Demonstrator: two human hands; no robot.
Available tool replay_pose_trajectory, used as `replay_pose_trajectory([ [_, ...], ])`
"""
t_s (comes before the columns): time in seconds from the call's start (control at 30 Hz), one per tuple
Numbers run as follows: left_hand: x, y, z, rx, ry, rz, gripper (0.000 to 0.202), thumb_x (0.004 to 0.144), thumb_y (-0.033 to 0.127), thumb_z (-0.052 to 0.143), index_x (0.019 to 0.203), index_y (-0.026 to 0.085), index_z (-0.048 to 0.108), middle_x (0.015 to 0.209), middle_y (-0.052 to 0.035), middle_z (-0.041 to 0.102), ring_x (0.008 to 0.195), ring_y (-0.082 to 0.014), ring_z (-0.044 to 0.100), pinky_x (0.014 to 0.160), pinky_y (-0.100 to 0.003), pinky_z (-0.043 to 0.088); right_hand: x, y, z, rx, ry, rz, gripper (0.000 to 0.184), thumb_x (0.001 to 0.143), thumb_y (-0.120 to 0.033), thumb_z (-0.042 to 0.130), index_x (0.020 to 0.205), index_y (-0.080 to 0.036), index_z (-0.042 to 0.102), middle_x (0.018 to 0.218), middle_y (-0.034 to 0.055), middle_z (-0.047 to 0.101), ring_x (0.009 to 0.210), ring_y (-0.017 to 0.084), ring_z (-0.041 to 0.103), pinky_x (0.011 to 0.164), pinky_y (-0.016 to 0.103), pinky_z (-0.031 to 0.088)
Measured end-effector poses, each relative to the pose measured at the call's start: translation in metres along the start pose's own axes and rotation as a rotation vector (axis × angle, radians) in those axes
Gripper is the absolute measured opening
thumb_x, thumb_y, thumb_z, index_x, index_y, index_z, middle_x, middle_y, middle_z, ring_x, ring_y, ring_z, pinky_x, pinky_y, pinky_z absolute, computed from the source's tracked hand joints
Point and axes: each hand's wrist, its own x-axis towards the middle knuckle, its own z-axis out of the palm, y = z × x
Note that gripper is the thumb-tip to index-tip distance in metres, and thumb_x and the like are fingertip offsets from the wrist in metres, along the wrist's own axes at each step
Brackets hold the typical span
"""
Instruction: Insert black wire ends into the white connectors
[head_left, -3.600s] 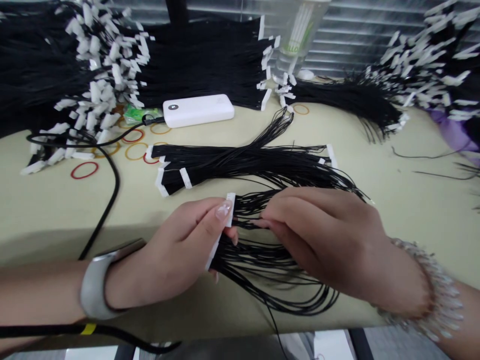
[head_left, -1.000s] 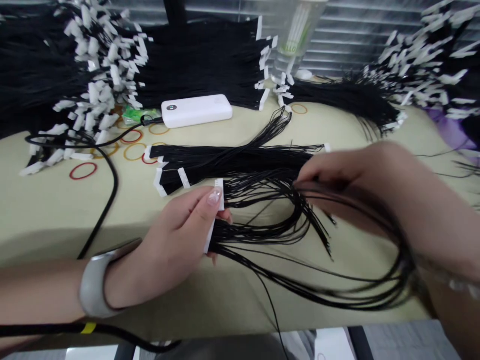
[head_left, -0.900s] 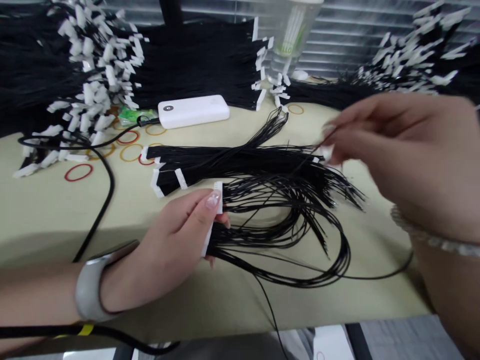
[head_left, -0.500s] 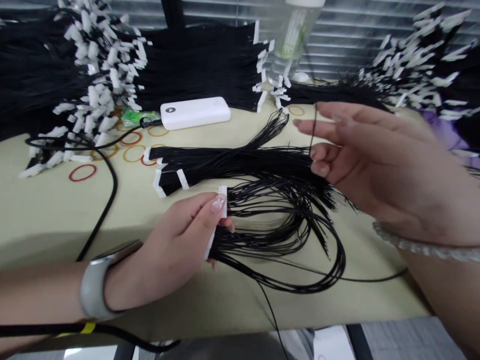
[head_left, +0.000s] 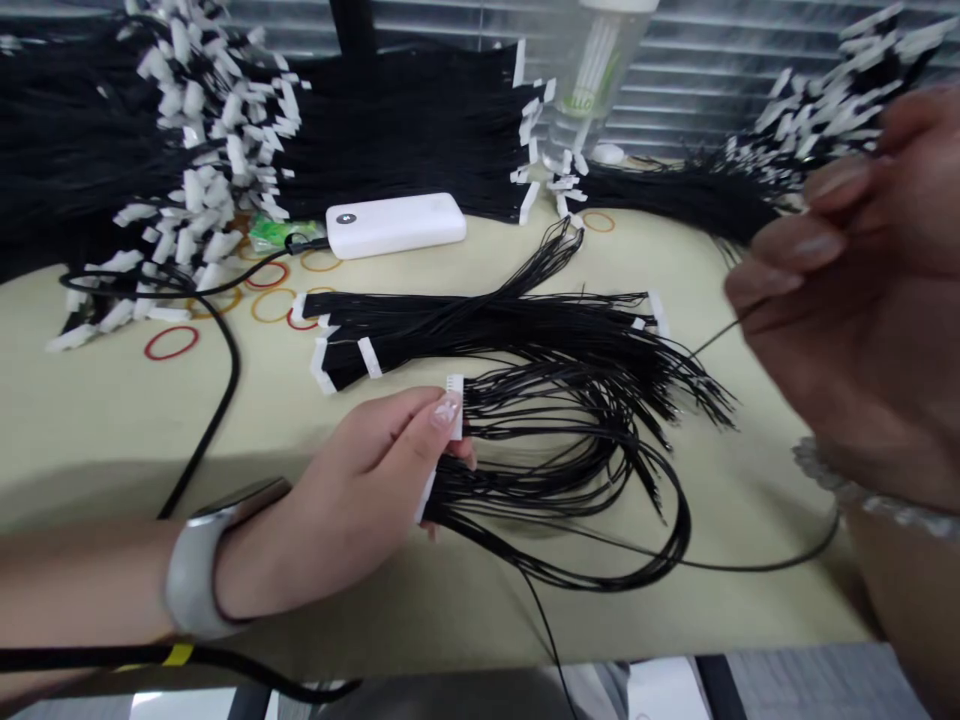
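My left hand (head_left: 352, 500) is closed on a long white connector strip (head_left: 452, 415) from which many thin black wires (head_left: 570, 460) fan out and loop over the beige table (head_left: 90, 420). My right hand (head_left: 855, 300) is raised at the right, fingers pinched on a single black wire (head_left: 720, 335) that trails down in a loop to the table. Just beyond the loose wires lies a flat bundle of black wire harnesses (head_left: 480, 325) with white connectors.
Big piles of black harnesses with white connectors (head_left: 187, 170) fill the back and the right (head_left: 825, 110). A white power bank (head_left: 396, 222), its black cable (head_left: 217, 400), coloured rubber bands (head_left: 171, 342) and a clear bottle (head_left: 596, 80) stand behind.
My right hand left the wire bunch, lifted one wire and drew it up and to the right. My left hand stayed on the connector strip.
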Motion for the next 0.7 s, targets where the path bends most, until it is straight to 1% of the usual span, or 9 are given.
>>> replay_pose_trajectory([
  [0.03,0.000,-0.001,0.000,-0.001,0.000,0.007,0.037,0.088,0.036,0.031,0.062,0.019,0.052,0.055,0.0039,0.049,0.051,-0.0089,0.044,0.046,-0.018,0.037,-0.006,-0.001,0.004,-0.012,-0.068,0.015,0.014,0.082,-0.013,0.047,0.079,-0.024,0.057,0.073,-0.0025,0.046,0.053,0.005,0.043,0.049,0.020,0.038],
  [0.1,0.001,-0.001,0.000,-0.009,-0.004,-0.007,0.037,0.088,0.035,0.032,0.062,0.019,0.052,0.055,0.0036,0.049,0.051,-0.0095,0.043,0.045,-0.019,0.037,-0.020,-0.003,0.013,-0.165,-0.278,-0.004,0.010,0.078,-0.014,0.054,0.074,-0.022,0.058,0.064,-0.0029,0.051,0.050,0.006,0.044,0.043,0.019,0.034],
  [0.17,0.002,-0.001,0.000,-0.040,-0.012,-0.041,0.035,0.087,0.037,0.034,0.062,0.019,0.051,0.057,0.0030,0.050,0.052,-0.0102,0.044,0.045,-0.020,0.038,-0.033,-0.003,0.022,-0.421,-0.504,-0.117,0.007,0.076,-0.017,0.058,0.069,-0.020,0.058,0.061,-0.0035,0.053,0.053,0.006,0.046,0.045,0.019,0.034],
  [0.2,0.002,-0.001,0.000,-0.057,-0.018,-0.061,0.034,0.086,0.038,0.035,0.062,0.020,0.051,0.057,0.0027,0.051,0.052,-0.0104,0.045,0.045,-0.020,0.038,-0.037,-0.003,0.025,-0.519,-0.589,-0.195,0.009,0.076,-0.018,0.059,0.067,-0.019,0.058,0.061,-0.0032,0.053,0.055,0.006,0.047,0.047,0.019,0.035],
  [0.27,0.002,0.001,0.000,-0.061,-0.032,-0.092,0.035,0.086,0.039,0.035,0.062,0.020,0.051,0.055,0.0030,0.049,0.050,-0.0106,0.044,0.043,-0.020,0.037,-0.043,-0.003,0.028,-0.638,-0.695,-0.324,0.014,0.077,-0.019,0.056,0.064,-0.016,0.055,0.066,-0.0012,0.053,0.059,0.007,0.046,0.051,0.021,0.035],
  [0.33,0.002,0.001,-0.001,-0.029,-0.037,-0.086,0.035,0.086,0.039,0.034,0.062,0.021,0.052,0.053,0.0033,0.048,0.049,-0.0107,0.043,0.044,-0.020,0.037,-0.045,-0.002,0.028,-0.691,-0.735,-0.375,0.018,0.080,-0.018,0.051,0.063,-0.015,0.052,0.067,0.0008,0.050,0.059,0.008,0.044,0.051,0.022,0.033],
  [0.43,0.001,0.001,-0.001,0.003,-0.020,-0.051,0.034,0.087,0.037,0.035,0.063,0.021,0.054,0.055,0.0031,0.050,0.051,-0.0109,0.044,0.047,-0.021,0.038,-0.042,-0.003,0.026,-0.690,-0.763,-0.379,0.019,0.080,-0.016,0.049,0.062,-0.015,0.049,0.066,0.0015,0.047,0.059,0.009,0.042,0.052,0.023,0.032],
  [0.53,0.001,0.001,-0.002,0.010,0.005,-0.016,0.034,0.087,0.033,0.035,0.062,0.020,0.054,0.058,0.0030,0.053,0.053,-0.0107,0.047,0.050,-0.021,0.039,-0.037,-0.004,0.024,-0.643,-0.799,-0.353,0.017,0.079,-0.015,0.049,0.062,-0.015,0.048,0.065,0.0010,0.046,0.059,0.009,0.042,0.052,0.023,0.032],
  [0.7,0.001,0.003,-0.002,0.011,-0.001,0.030,0.034,0.088,0.029,0.034,0.062,0.020,0.054,0.058,0.0041,0.054,0.054,-0.0099,0.045,0.051,-0.020,0.038,-0.033,-0.007,0.022,-0.605,-0.819,-0.277,0.019,0.078,-0.014,0.049,0.060,-0.016,0.043,0.064,-0.0006,0.045,0.058,0.008,0.041,0.052,0.023,0.031],
])
